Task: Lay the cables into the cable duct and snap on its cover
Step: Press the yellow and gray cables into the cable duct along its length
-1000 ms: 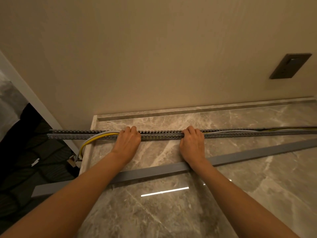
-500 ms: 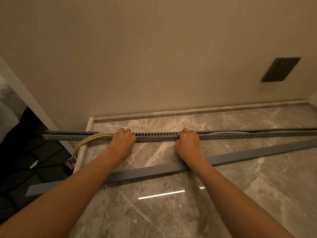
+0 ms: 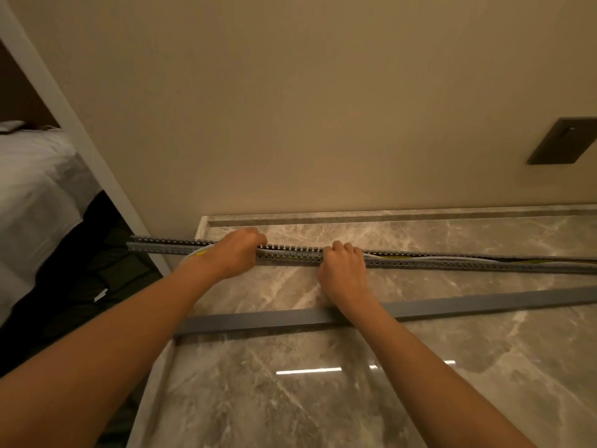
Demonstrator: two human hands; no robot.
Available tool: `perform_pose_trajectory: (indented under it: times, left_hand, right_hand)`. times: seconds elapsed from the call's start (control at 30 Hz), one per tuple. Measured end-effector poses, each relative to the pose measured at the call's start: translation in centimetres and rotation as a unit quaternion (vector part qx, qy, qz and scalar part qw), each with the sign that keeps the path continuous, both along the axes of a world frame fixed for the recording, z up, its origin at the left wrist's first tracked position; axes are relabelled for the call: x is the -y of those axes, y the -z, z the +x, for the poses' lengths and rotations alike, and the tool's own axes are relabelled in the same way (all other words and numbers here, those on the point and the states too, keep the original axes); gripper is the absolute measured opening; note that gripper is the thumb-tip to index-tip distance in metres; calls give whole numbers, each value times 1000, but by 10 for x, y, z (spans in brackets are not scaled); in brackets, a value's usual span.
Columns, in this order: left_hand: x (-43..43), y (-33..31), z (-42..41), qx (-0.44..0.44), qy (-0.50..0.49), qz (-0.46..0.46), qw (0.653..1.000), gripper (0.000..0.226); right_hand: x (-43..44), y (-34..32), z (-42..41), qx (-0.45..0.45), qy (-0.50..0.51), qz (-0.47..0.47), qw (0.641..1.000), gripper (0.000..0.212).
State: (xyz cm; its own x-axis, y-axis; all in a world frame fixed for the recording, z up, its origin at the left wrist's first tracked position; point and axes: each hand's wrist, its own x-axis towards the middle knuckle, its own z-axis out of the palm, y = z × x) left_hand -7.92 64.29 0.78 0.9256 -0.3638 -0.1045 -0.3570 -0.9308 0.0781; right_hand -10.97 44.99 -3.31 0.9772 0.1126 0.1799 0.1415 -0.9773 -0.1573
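1. Two hands hold the duct (image 3: 290, 255): I see my left hand (image 3: 237, 253) and right hand (image 3: 344, 270), fingers curled over its near side.
2. The duct lies across the stone counter (image 3: 323, 399), cables (image 3: 420, 258) inside it.
3. The cover (image 3: 258, 320) lies loose, nearer me.

Looks like a bedroom, hotel room or a fairly polished home, hard to say which. Bed (image 3: 35, 176) with white sheets and a pillow (image 3: 11, 126) off to the left, past a white door frame (image 3: 64, 101). Dark patterned floor (image 3: 80, 270) down beside it. Up close, a glossy grey-brown marble counter (image 3: 323, 399) with a raised back edge, butted against a plain beige wall (image 3: 290, 108). Dark rectangular switch or socket plate (image 3: 562, 140) on that wall to the right, too blurry to tell which. Warm, dim indoor lighting, bright streak reflected in the stone.
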Motion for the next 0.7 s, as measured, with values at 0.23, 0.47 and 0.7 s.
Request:
perform_pose_trajectory:
  times: [0.23,0.47,0.7]
  left_hand:
    - [-66,-4,-9,122,-118,4,985,25]
    - [-133,9,-15,175,-247,-55,951,28]
    - [-177,38,3,-50,-384,-318,866,41]
  right_hand:
    - [-75,-6,11,-9,-98,61,993,31]
    - [-157,-11,19,-11,-161,97,982,36]
    - [-216,-14,30,-86,-165,87,979,29]
